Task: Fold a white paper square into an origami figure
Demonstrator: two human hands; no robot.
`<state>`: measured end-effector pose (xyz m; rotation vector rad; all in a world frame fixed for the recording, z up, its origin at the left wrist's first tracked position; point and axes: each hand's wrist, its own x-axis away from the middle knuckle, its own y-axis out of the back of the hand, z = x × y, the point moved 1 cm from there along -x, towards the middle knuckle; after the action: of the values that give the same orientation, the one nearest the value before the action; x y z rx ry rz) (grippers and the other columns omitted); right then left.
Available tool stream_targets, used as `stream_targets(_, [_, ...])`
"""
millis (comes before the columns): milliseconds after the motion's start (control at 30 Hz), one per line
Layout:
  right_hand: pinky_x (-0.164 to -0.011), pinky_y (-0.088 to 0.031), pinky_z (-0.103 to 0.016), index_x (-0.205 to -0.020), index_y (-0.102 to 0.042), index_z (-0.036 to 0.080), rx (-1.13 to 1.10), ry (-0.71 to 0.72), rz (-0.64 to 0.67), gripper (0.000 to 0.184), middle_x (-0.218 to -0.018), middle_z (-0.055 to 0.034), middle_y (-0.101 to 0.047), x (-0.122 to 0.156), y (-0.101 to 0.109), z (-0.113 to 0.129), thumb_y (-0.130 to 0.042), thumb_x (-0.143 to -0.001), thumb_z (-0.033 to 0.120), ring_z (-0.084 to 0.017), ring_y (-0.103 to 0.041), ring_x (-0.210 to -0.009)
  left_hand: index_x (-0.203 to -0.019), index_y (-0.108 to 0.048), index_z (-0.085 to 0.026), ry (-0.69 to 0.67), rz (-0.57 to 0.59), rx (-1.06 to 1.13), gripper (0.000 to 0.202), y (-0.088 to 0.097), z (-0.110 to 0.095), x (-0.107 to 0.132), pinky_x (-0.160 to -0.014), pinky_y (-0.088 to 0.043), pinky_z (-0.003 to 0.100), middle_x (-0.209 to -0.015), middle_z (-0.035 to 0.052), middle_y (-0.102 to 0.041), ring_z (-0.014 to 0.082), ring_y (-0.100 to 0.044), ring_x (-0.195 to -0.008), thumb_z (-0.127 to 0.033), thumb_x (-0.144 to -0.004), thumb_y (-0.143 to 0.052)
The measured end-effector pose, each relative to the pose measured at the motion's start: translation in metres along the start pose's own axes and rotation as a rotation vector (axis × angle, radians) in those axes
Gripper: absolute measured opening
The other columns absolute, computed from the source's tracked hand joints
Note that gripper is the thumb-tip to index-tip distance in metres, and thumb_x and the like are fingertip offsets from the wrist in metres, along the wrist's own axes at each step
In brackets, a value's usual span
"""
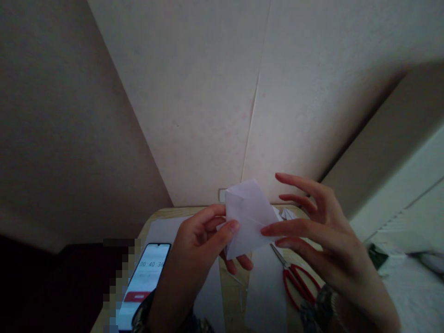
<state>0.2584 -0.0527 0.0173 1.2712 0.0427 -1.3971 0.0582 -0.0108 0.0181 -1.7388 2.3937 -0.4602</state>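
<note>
I hold a folded piece of white paper [248, 217] in the air above a small wooden table [166, 213]. My left hand [201, 249] pinches its left edge, thumb on top and fingers curled beneath. My right hand [319, 231] touches the paper's right edge with index finger and thumb, while its other fingers spread apart above. The paper shows several creases and a pointed top.
A phone [144, 280] with a timer screen lies at the table's left. Red-handled scissors [296, 280] lie at the right. White paper sheets [265, 291] cover the tabletop, and small folded paper pieces [287, 213] lie behind. Walls meet close behind the table.
</note>
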Motion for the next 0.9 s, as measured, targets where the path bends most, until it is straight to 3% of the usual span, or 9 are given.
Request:
stream_targets(167, [-0.112, -0.050, -0.042, -0.104, -0.074, 0.036, -0.033, -0.039, -0.090, 0.024, -0.150, 0.0044, -0.052, -0.001, -0.001, 0.005, -0.062, -0.101, 0.016, -0.024, -0.048, -0.138, -0.092, -0.079, -0.018, 0.051, 0.086, 0.003, 0.014, 0.002, -0.004, 0.002, -0.053, -0.057, 0.018, -0.074, 0.0018, -0.084, 0.0165, -0.080, -0.060, -0.013, -0.079, -0.081])
stream_targets(300, [-0.112, -0.049, -0.038, -0.103, -0.073, 0.034, -0.032, -0.015, -0.089, 0.013, -0.147, 0.0042, -0.055, -0.004, -0.004, 0.006, -0.064, -0.101, 0.024, -0.022, -0.050, -0.136, -0.100, -0.080, -0.020, 0.073, 0.143, -0.046, 0.024, 0.006, -0.002, 0.001, -0.071, -0.064, 0.027, -0.080, 0.0040, -0.086, 0.0216, -0.083, -0.074, -0.010, -0.079, -0.079])
stream_targets(500, [-0.109, -0.053, -0.041, -0.102, -0.073, 0.033, -0.074, -0.039, -0.061, 0.008, -0.147, 0.0012, -0.057, -0.005, -0.006, 0.002, -0.068, -0.099, 0.039, -0.024, -0.056, -0.130, -0.096, -0.082, -0.022, 0.097, 0.184, -0.076, 0.023, 0.009, -0.001, 0.001, -0.067, -0.063, 0.023, -0.079, 0.0023, -0.085, 0.0191, -0.083, -0.071, -0.007, -0.078, -0.078])
stream_targets(700, [-0.107, -0.055, -0.042, -0.085, -0.070, 0.029, -0.140, -0.072, -0.127, 0.015, -0.142, -0.0005, -0.060, -0.009, -0.014, 0.002, -0.071, -0.097, 0.037, -0.025, -0.059, -0.128, -0.096, -0.083, -0.024, 0.133, 0.231, -0.028, 0.025, 0.009, -0.001, -0.001, -0.067, -0.065, 0.025, -0.083, 0.0021, -0.087, 0.0215, -0.084, -0.072, -0.006, -0.078, -0.080])
stream_targets(900, [-0.105, -0.057, -0.042, -0.081, -0.068, 0.027, -0.133, -0.140, -0.231, 0.015, -0.136, -0.0028, -0.063, -0.013, -0.019, 0.008, -0.074, -0.094, 0.028, -0.026, -0.062, -0.125, -0.106, -0.080, -0.024, 0.122, 0.303, -0.042, 0.031, 0.012, 0.003, -0.003, -0.076, -0.064, 0.024, -0.093, 0.0034, -0.087, 0.0208, -0.085, -0.082, -0.005, -0.080, -0.079])
